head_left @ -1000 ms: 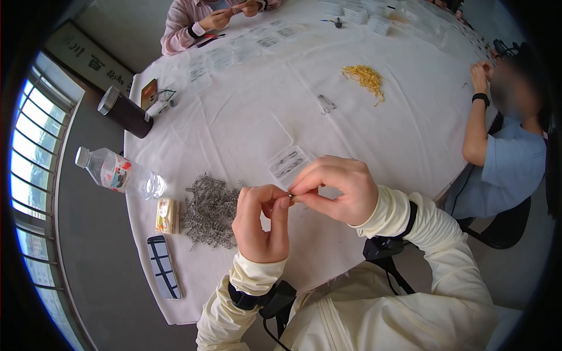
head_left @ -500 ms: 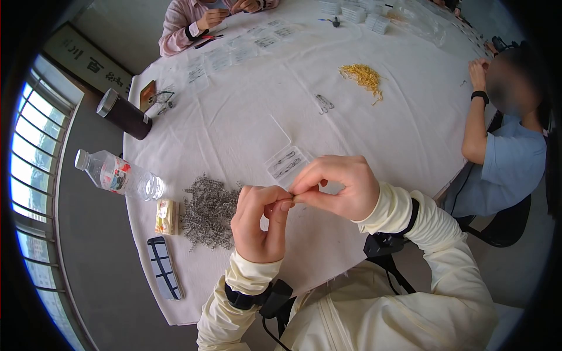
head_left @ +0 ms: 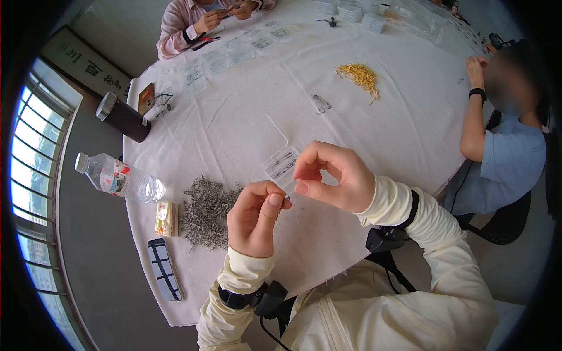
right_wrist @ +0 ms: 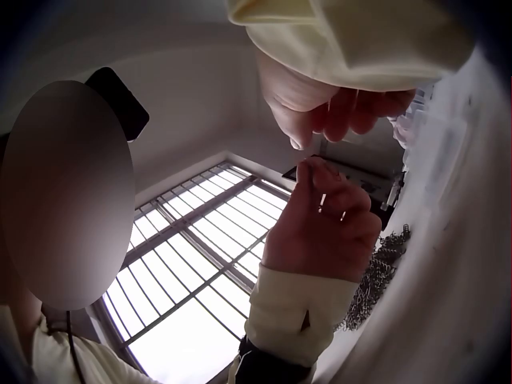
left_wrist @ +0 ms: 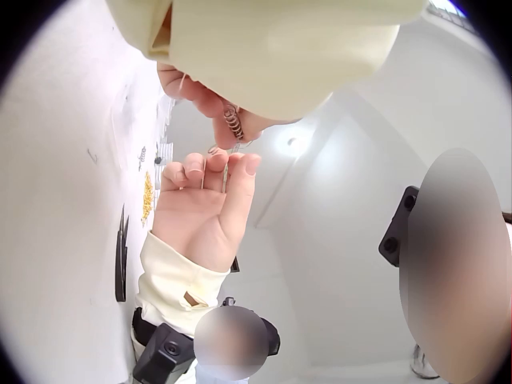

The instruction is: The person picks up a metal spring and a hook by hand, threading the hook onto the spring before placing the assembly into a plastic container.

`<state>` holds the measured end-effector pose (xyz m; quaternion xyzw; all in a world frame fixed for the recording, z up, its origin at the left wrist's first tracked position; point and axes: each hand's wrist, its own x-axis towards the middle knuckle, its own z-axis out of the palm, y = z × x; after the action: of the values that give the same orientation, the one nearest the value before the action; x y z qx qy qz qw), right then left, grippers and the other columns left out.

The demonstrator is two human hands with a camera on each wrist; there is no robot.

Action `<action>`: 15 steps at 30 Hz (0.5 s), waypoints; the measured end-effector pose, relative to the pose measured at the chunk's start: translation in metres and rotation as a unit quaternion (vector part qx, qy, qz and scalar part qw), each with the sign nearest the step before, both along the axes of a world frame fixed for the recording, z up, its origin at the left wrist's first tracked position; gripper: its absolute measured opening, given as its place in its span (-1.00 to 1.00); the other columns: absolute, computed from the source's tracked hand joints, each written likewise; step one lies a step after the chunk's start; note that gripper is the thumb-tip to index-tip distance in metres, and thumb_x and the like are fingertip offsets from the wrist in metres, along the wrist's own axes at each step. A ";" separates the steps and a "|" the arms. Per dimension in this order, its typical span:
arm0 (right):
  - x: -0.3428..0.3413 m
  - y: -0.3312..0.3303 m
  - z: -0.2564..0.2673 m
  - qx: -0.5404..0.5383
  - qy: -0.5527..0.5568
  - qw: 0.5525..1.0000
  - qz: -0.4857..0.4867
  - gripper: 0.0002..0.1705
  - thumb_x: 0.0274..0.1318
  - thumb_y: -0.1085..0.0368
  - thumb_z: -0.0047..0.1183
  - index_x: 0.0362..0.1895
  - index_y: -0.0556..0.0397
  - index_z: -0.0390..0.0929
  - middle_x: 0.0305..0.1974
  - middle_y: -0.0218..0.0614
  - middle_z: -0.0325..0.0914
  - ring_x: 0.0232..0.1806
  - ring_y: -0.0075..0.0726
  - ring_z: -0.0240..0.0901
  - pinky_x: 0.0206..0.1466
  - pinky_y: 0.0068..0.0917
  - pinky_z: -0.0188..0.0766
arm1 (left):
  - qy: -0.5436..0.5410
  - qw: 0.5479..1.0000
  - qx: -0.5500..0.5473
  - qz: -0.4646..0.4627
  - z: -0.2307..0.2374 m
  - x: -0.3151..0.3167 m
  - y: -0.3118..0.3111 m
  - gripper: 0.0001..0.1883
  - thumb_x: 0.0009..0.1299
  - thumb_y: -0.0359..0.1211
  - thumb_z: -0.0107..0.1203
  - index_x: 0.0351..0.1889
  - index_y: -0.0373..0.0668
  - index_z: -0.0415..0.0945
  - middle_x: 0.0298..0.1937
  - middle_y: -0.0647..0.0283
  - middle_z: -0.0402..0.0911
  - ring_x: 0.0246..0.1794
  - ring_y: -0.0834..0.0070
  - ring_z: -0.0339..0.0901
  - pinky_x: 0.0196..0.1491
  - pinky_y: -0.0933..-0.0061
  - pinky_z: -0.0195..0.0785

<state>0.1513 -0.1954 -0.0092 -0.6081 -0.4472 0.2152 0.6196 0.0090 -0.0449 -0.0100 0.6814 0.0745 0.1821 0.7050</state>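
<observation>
Metal spring (left_wrist: 233, 122): just one, pinched between the thumb and fingers of the left hand (head_left: 252, 221), above the table's near side and just beside the right hand (head_left: 338, 176). The right hand's fingers are bent, thumb tip apart from them, with nothing visible in their grip. One heap of grey wire coils (head_left: 209, 215) lies left of the hands, too many to count, and one heap of yellow pieces (head_left: 360, 79) farther off. One tissue packet (head_left: 167, 219) and one flat white object with a black grid (head_left: 164, 269) lie near the left edge. Two other people are in view, one in a pink sleeve (head_left: 171, 36), one in a blue shirt (head_left: 512, 161).

A white cloth, creased, covers the table (head_left: 234, 126). A barred window (head_left: 41, 181) and a framed sign (head_left: 88, 63) are at the left.

One clear box (head_left: 283, 180) lies open beyond the hands, with at least two dark metal pieces inside. Clear boxes stand in stacks (head_left: 349, 13) at the far side. One transparent bottle (head_left: 119, 177) leans leftward; one dark tumbler (head_left: 124, 120) has contents hidden.
</observation>
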 end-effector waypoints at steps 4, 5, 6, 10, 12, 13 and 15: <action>0.001 0.001 0.000 0.007 0.065 0.998 0.011 -0.87 0.27 0.38 0.13 -0.14 0.14 0.56 -0.25 -0.43 0.54 -0.19 -0.58 0.43 -0.04 -0.54 0.42 | 0.005 0.999 -0.054 -0.002 -0.006 0.003 0.006 -0.83 0.59 -0.34 0.00 -0.06 -0.27 0.48 -0.25 0.30 0.55 -0.35 0.67 0.38 -0.28 0.62 0.21; 0.002 0.001 0.000 0.007 0.065 0.998 0.011 -0.87 0.27 0.38 0.13 -0.14 0.14 0.56 -0.25 -0.43 0.54 -0.19 -0.58 0.43 -0.04 -0.54 0.42 | 0.007 0.997 -0.076 -0.006 -0.007 0.003 0.008 -0.83 0.59 -0.34 -0.02 -0.05 -0.26 0.47 -0.25 0.32 0.53 -0.36 0.66 0.36 -0.29 0.61 0.20; 0.003 0.000 -0.001 -0.006 0.079 0.997 0.020 -0.86 0.29 0.37 0.11 -0.12 0.15 0.56 -0.24 -0.43 0.55 -0.18 -0.58 0.44 -0.03 -0.53 0.43 | 0.007 0.997 -0.076 -0.005 -0.009 0.004 0.009 -0.83 0.59 -0.34 -0.02 -0.05 -0.26 0.47 -0.25 0.32 0.53 -0.36 0.66 0.36 -0.29 0.61 0.20; 0.006 0.002 -0.003 -0.055 0.166 0.983 0.064 -0.82 0.30 0.37 0.10 -0.07 0.18 0.57 -0.18 -0.38 0.59 -0.11 -0.54 0.49 0.03 -0.52 0.44 | 0.000 0.983 -0.180 -0.021 -0.011 0.004 0.012 -0.82 0.61 -0.32 -0.04 -0.02 -0.24 0.47 -0.27 0.35 0.50 -0.33 0.67 0.35 -0.27 0.61 0.20; 0.004 0.004 -0.008 -0.051 0.186 0.978 0.075 -0.79 0.29 0.37 0.12 -0.04 0.20 0.57 -0.17 -0.36 0.62 -0.10 -0.53 0.53 0.04 -0.51 0.47 | 0.005 0.978 -0.209 -0.017 -0.011 0.004 0.013 -0.82 0.61 -0.32 -0.05 -0.01 -0.23 0.46 -0.27 0.35 0.50 -0.32 0.68 0.35 -0.27 0.61 0.20; 0.002 0.006 -0.010 -0.046 0.206 0.974 0.086 -0.76 0.28 0.38 0.13 -0.01 0.21 0.57 -0.16 -0.34 0.65 -0.10 -0.52 0.57 0.06 -0.51 0.50 | 0.000 0.976 -0.219 -0.017 -0.013 0.004 0.013 -0.82 0.61 -0.33 -0.05 -0.01 -0.22 0.46 -0.27 0.36 0.50 -0.31 0.69 0.35 -0.26 0.62 0.20; -0.002 0.008 -0.010 -0.045 0.224 0.969 0.090 -0.76 0.26 0.39 0.15 -0.01 0.22 0.57 -0.14 -0.32 0.66 -0.06 -0.49 0.58 0.09 -0.49 0.50 | -0.006 0.974 -0.228 -0.017 -0.013 0.005 0.013 -0.83 0.62 -0.33 -0.06 0.00 -0.22 0.46 -0.27 0.36 0.51 -0.30 0.70 0.35 -0.26 0.63 0.21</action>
<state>0.1490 -0.1873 -0.0188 -0.5286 -0.3401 0.4207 0.6542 0.0137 -0.0324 -0.0232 0.5032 0.0985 0.1521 0.8450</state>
